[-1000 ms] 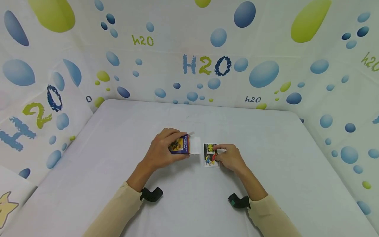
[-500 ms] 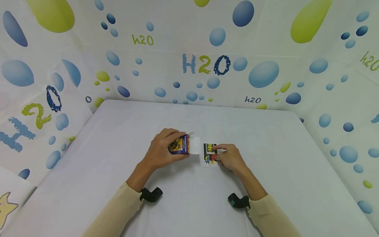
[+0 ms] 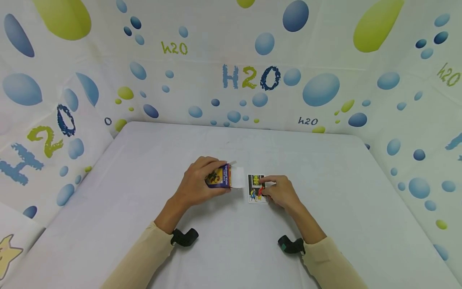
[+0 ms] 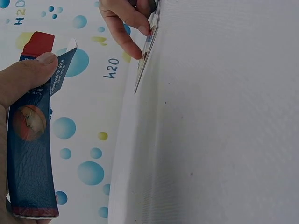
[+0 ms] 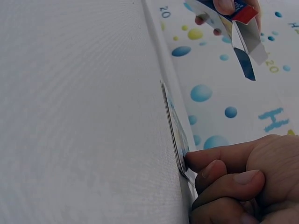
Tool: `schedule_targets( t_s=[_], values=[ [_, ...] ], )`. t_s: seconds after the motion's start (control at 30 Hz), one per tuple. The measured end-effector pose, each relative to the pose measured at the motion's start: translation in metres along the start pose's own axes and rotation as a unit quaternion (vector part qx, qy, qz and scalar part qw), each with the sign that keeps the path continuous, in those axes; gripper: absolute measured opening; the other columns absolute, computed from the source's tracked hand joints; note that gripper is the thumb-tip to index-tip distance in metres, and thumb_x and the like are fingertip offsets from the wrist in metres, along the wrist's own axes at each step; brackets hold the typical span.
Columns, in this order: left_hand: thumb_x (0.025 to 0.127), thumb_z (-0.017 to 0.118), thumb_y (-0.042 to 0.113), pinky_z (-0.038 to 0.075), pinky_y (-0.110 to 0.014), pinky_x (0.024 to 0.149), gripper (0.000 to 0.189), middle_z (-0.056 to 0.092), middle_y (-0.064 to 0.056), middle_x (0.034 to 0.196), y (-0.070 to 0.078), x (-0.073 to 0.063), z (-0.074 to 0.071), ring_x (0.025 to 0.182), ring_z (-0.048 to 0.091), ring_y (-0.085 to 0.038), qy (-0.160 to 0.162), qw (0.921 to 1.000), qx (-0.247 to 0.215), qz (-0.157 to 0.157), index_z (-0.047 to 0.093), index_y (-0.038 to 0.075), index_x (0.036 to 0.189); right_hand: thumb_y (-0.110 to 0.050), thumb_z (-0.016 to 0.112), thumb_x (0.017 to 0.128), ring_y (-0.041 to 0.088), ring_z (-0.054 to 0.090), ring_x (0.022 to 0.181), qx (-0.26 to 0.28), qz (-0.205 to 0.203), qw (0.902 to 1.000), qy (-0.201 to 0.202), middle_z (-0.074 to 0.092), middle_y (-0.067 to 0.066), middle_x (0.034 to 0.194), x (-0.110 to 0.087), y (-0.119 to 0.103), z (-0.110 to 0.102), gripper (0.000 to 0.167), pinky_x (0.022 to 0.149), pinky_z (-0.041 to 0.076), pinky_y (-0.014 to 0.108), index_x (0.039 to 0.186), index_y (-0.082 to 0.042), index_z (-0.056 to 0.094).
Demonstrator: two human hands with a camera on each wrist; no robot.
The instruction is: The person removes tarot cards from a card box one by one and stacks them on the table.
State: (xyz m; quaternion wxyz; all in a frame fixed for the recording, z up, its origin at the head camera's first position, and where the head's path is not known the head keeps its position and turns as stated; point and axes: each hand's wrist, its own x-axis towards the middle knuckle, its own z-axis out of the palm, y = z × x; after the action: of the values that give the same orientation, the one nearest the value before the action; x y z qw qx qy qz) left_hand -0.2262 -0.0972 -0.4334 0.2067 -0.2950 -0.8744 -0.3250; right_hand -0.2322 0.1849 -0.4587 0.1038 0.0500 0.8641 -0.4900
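My left hand [image 3: 197, 182] grips a small tarot deck box [image 3: 218, 177], blue and purple with yellow artwork and the words "Universal Waite". The box's mouth faces right with its flaps folded out; in the left wrist view the thumb lies across the box [image 4: 29, 154] near its red flap. To the right lies a thin stack of tarot cards [image 3: 252, 195], picture side up, yellow discs on black showing. My right hand [image 3: 283, 192] holds the stack at its right side, thumb and forefinger tips on the top card. In the right wrist view the remaining fingers [image 5: 224, 191] are curled.
A white cloth covers the table [image 3: 325, 168]. Behind and at the sides hangs a white curtain [image 3: 202, 88] printed with blue and green drops and "H2O". Black wrist cameras [image 3: 185, 237] sit at both cuffs, close above the cloth.
Both hands, the box and the cards stay where they were; only the head view shifts very slightly.
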Motion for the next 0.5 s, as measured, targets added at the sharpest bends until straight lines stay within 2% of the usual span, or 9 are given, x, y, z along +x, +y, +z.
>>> schedule_targets(
  t_s=[0.23,0.5],
  values=[
    [0.067,0.095,0.038,0.050,-0.043,0.095,0.074,0.062,-0.003,0.126,0.001,0.006,0.004,0.115,0.055,-0.019,-0.001,0.9999,0.003,-0.011,0.067,0.015,0.132,-0.002,0.075,0.084,0.015,0.048,0.050,0.000,0.001,1.0000,-0.005,0.071,0.008,0.080,0.006,0.002,-0.006,0.031,0.045,0.036,0.026,0.113,-0.011,0.077],
    [0.066,0.096,0.037,0.049,-0.044,0.093,0.074,0.063,-0.004,0.125,0.001,0.011,0.008,0.114,0.055,-0.020,0.004,0.9999,0.007,-0.012,0.068,0.014,0.131,-0.002,0.075,0.084,0.014,0.046,0.048,-0.004,-0.009,0.9999,-0.005,0.069,0.007,0.071,0.014,0.002,-0.012,0.030,0.045,0.035,0.026,0.112,-0.011,0.077]
  ],
)
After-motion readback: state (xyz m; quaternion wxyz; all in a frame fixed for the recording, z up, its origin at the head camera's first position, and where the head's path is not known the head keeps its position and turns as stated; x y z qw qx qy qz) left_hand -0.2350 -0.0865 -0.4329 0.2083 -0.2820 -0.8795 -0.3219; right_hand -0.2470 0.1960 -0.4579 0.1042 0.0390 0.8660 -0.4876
